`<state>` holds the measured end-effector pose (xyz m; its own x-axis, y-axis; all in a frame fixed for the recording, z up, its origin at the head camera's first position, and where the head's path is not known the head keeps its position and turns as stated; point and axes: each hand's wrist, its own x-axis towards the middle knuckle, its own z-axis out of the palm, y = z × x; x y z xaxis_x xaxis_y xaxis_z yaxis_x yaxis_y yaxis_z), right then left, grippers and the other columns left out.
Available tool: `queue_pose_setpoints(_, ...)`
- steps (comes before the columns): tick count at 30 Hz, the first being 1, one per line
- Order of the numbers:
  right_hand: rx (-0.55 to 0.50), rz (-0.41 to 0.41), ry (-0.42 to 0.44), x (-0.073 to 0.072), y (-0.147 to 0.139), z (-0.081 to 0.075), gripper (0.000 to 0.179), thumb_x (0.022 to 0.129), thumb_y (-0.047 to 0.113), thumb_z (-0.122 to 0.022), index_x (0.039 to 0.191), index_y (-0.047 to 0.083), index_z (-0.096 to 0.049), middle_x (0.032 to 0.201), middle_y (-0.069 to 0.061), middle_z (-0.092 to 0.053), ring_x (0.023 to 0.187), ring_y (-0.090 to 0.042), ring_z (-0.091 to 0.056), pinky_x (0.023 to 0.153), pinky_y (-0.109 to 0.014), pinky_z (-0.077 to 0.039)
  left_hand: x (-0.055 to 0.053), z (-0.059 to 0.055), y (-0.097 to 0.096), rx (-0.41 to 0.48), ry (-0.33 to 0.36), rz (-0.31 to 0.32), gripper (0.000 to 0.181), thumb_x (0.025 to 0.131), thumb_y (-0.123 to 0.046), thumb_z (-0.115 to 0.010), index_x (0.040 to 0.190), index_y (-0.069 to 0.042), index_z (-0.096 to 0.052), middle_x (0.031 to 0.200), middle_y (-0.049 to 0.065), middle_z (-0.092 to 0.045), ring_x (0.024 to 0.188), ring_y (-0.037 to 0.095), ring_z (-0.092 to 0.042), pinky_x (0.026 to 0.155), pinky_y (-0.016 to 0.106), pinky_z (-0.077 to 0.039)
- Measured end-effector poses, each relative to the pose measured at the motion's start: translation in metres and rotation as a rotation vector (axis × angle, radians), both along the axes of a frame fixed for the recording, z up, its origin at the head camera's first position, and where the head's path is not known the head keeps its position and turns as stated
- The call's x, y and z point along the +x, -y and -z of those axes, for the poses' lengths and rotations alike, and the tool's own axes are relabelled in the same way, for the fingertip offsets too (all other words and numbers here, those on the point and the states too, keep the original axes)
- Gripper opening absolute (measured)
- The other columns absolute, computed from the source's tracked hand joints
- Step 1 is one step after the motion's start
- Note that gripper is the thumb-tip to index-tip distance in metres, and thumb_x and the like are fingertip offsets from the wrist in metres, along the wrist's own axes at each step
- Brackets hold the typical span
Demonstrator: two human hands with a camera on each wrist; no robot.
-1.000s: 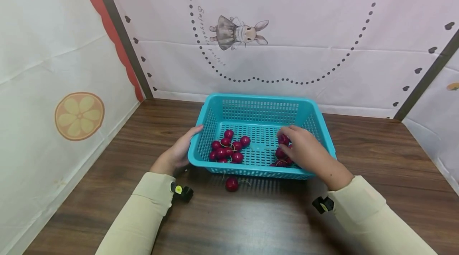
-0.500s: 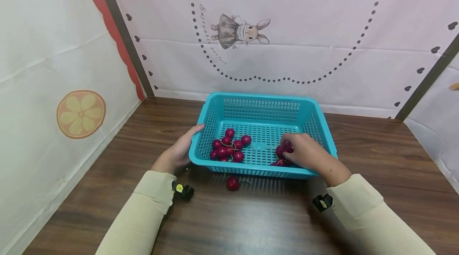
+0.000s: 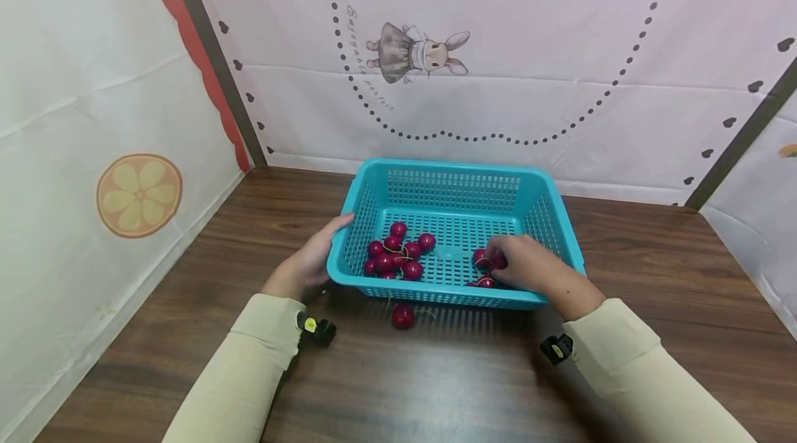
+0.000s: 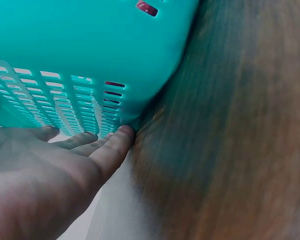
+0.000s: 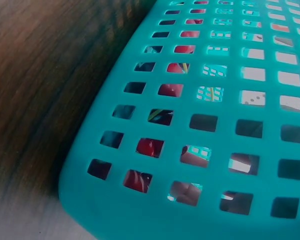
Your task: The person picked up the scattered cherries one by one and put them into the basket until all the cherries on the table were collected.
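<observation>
A turquoise slotted plastic basket (image 3: 454, 296) stands on the table, with dark red cherries in two groups inside. My left hand (image 3: 311, 256) rests against the basket's left end, thumb at the rim; in the left wrist view its straight fingers (image 4: 115, 150) lie along the slotted wall. My right hand (image 3: 532, 266) reaches over the near rim into the right part, fingers curled round a cherry (image 3: 497, 261), partly hidden. Another cherry (image 3: 480, 258) sits just left of the fingertips. Through the slots in the right wrist view, parts of the hand (image 5: 185, 192) and a red cherry (image 5: 150, 147) show.
The left group of cherries (image 3: 386, 262) lies in the basket's near left part. One loose cherry (image 3: 402, 316) with its stem is on the brown wood-grain table (image 3: 436, 387) before the basket. A printed white cloth (image 3: 529, 28) hangs behind, with more cloth at both sides.
My right hand has lowered slightly toward the basket floor with a cherry at its fingers, and the cherry beside it has shifted left. The left hand stays at the basket's end.
</observation>
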<state>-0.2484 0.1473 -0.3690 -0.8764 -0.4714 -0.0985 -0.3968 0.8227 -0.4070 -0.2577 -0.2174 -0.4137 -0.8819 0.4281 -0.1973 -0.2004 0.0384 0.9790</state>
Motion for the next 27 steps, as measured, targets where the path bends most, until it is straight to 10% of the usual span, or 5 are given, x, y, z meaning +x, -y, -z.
queue_pose_setpoints(17, 0.061, 0.033, -0.010, 0.0006, 0.0020, -0.0011, 0.022, 0.090, 0.016, -0.074, 0.111, 0.009, -0.071, 0.105, -0.011, -0.072, 0.087, -0.022, -0.062, 0.088, -0.047, -0.059, 0.0001, -0.0008, 0.0005, 0.006, -0.005, -0.005, 0.075, 0.101, -0.065, -0.028, 0.160, -0.027, -0.002, 0.161, 0.016, -0.022, 0.145, 0.043, -0.033, 0.111, 0.058, -0.041)
queue_pose_setpoints(27, -0.042, 0.067, -0.386, 0.0074, 0.0025, -0.0040, 0.022, 0.088, 0.009, -0.073, 0.109, 0.006, -0.072, 0.107, -0.013, -0.071, 0.097, -0.029, -0.064, 0.084, -0.049, -0.059, 0.0007, 0.0000, 0.0001, -0.001, 0.004, -0.011, 0.077, 0.100, -0.068, -0.029, 0.160, -0.027, -0.002, 0.161, 0.016, -0.023, 0.145, 0.043, -0.034, 0.110, 0.057, -0.042)
